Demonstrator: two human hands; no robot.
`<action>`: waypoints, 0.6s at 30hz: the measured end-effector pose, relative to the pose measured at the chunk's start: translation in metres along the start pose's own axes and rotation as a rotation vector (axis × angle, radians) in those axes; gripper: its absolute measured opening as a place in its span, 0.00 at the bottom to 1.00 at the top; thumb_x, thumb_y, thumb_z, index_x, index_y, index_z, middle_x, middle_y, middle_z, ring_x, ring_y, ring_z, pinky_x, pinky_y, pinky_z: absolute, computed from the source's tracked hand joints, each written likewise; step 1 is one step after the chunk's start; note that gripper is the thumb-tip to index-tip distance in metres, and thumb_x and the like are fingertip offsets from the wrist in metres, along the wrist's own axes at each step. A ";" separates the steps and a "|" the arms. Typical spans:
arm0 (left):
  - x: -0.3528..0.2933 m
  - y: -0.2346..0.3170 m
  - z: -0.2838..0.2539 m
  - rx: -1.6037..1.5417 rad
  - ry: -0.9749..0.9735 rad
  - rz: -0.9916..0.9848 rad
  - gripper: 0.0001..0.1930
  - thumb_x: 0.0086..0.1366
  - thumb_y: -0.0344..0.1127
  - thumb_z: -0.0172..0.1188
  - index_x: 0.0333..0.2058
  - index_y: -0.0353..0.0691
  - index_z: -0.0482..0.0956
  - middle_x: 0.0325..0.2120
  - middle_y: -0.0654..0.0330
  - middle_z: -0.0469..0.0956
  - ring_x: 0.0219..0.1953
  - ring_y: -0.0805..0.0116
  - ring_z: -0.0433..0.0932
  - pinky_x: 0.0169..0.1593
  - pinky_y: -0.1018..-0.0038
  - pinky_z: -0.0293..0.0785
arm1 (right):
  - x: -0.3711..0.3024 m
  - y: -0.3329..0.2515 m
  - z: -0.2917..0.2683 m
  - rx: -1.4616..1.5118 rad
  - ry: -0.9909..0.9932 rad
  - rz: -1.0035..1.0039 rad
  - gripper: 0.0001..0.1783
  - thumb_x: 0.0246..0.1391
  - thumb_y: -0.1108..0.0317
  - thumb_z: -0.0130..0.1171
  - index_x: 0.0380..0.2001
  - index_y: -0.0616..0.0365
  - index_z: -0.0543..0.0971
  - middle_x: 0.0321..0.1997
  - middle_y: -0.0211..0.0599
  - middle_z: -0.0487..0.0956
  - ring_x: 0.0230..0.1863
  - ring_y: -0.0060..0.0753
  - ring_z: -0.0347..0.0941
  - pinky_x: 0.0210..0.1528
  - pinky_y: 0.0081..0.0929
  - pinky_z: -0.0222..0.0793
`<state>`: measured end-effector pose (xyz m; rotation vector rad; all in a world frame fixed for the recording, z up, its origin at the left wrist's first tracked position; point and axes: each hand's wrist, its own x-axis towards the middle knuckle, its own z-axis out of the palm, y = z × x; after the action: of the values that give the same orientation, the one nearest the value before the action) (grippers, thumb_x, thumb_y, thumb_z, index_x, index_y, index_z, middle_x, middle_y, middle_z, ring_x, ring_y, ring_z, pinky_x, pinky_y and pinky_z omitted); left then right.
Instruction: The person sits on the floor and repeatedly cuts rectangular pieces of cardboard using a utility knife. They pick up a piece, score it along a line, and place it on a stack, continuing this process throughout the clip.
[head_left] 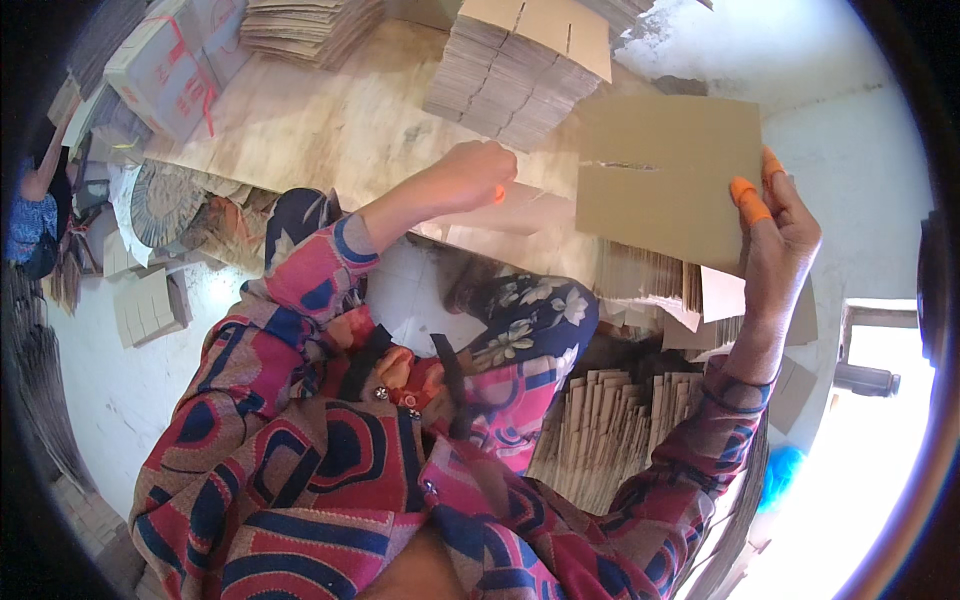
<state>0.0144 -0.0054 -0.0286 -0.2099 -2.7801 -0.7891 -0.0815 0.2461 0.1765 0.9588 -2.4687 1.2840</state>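
My right hand [783, 232] grips a flat brown cardboard sheet [665, 195] by its right edge, with orange covers on the fingertips. The sheet is raised above the right end of the wooden table [330, 110] and has a short slit on its left part. My left hand [468, 182] is closed over the front of the table, an orange cover showing on one finger; whatever it may hold is hidden. Just beyond it lies a flat cardboard piece [530, 212]. A tall stack of slotted cardboard sheets [510, 80] stands behind my hands.
Another cardboard stack [310, 30] and a white box with red strapping [165, 75] sit at the back left. Upright cardboard pieces [610, 425] are packed beside my right leg. More cardboard [150, 307] lies on the floor at left, where another person's arm [42, 180] shows.
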 end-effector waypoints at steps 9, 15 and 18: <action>0.004 0.007 0.002 -0.013 -0.032 -0.046 0.05 0.50 0.28 0.60 0.28 0.35 0.78 0.27 0.51 0.75 0.37 0.49 0.74 0.38 0.59 0.68 | 0.009 0.020 0.028 0.025 -0.212 0.105 0.20 0.51 0.82 0.57 0.49 0.73 0.73 0.42 0.31 0.78 0.41 0.14 0.69 0.44 0.14 0.67; 0.001 0.004 0.003 -0.007 0.008 -0.044 0.04 0.50 0.28 0.60 0.26 0.36 0.77 0.25 0.50 0.74 0.36 0.49 0.74 0.38 0.60 0.68 | 0.009 0.010 0.038 -0.014 -0.160 0.009 0.10 0.50 0.81 0.58 0.36 0.74 0.73 0.29 0.26 0.72 0.34 0.11 0.63 0.35 0.13 0.63; 0.003 0.005 0.004 -0.025 -0.002 -0.064 0.04 0.50 0.28 0.60 0.27 0.37 0.78 0.25 0.50 0.75 0.36 0.49 0.74 0.38 0.60 0.68 | 0.010 0.011 0.034 0.027 -0.221 0.024 0.08 0.50 0.80 0.58 0.33 0.73 0.72 0.27 0.25 0.72 0.33 0.12 0.62 0.34 0.13 0.63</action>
<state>0.0120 0.0011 -0.0281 -0.1276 -2.7925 -0.8401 -0.0925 0.2193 0.1533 1.1369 -2.6394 1.2842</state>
